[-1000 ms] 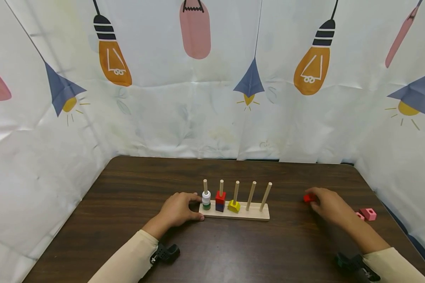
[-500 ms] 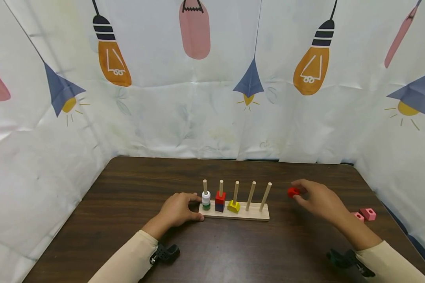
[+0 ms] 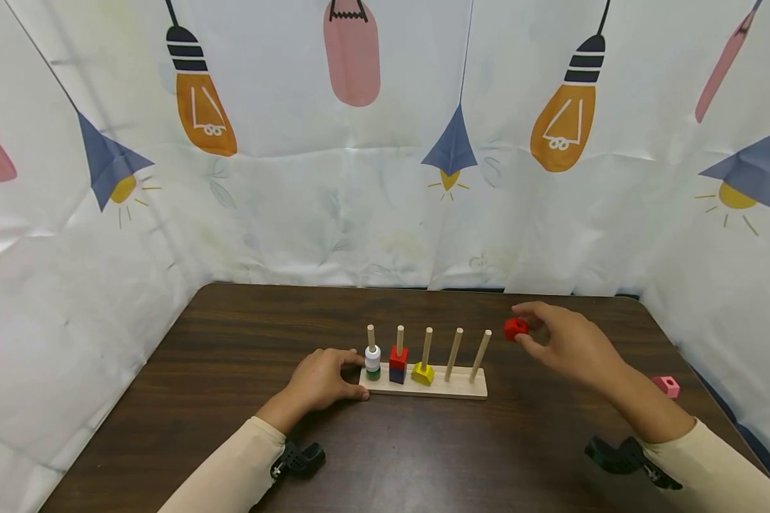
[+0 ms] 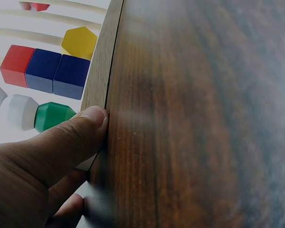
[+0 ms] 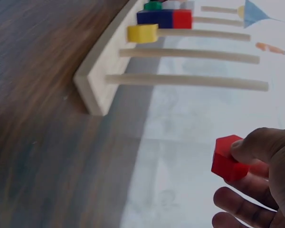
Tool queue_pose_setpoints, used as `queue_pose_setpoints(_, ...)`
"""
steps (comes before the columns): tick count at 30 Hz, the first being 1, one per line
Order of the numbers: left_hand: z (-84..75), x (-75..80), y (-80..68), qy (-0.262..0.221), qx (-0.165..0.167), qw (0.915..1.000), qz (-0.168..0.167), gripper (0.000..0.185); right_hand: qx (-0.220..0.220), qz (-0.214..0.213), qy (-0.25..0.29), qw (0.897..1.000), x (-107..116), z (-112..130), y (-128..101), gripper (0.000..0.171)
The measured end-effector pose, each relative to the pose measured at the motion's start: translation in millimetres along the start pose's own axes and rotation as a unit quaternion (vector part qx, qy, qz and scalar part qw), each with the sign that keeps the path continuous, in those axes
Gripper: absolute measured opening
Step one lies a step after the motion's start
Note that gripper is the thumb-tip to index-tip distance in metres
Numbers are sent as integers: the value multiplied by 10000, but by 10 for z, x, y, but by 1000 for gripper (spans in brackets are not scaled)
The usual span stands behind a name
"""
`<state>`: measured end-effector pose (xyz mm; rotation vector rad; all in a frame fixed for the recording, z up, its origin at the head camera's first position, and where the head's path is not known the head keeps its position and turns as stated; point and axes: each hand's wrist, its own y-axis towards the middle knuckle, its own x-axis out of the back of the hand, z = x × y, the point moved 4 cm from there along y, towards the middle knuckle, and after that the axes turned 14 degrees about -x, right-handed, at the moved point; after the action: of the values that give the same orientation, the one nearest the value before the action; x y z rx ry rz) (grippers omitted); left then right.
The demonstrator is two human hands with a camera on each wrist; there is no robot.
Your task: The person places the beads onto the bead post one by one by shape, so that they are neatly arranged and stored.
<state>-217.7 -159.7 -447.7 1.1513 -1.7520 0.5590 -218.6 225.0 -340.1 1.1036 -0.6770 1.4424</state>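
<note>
The right hand point(image 3: 567, 345) pinches a red hexagonal bead point(image 3: 515, 328) between thumb and fingertips, the gap only as wide as the bead; in the right wrist view the lower fingers are loosely bent beneath it. The bead sits at 10 o'clock from the palm, held off the table point(image 3: 385, 449), apart from the pegs, with the wooden peg board point(image 3: 462, 388) at 8 o'clock from it.

The left hand point(image 3: 321, 379) grips the board's 9 o'clock end, thumb on the near edge, index finger on the far side just beside the white beads point(image 3: 373, 358). Below those, a green bead point(image 3: 373, 374) shares their peg. Rightward come blue cubes point(image 3: 397, 374) under a red cube point(image 3: 398, 358), then a yellow hexagonal block point(image 3: 423, 374). A pink block point(image 3: 666, 386) lies at 4 o'clock from the right hand.
</note>
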Motion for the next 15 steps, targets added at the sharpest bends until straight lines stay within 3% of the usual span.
queue_pose_setpoints(15, -9, 7, 0, -14, 5, 10000, 15, 52, 450, -373, 215, 9981, 211, 395, 66, 45)
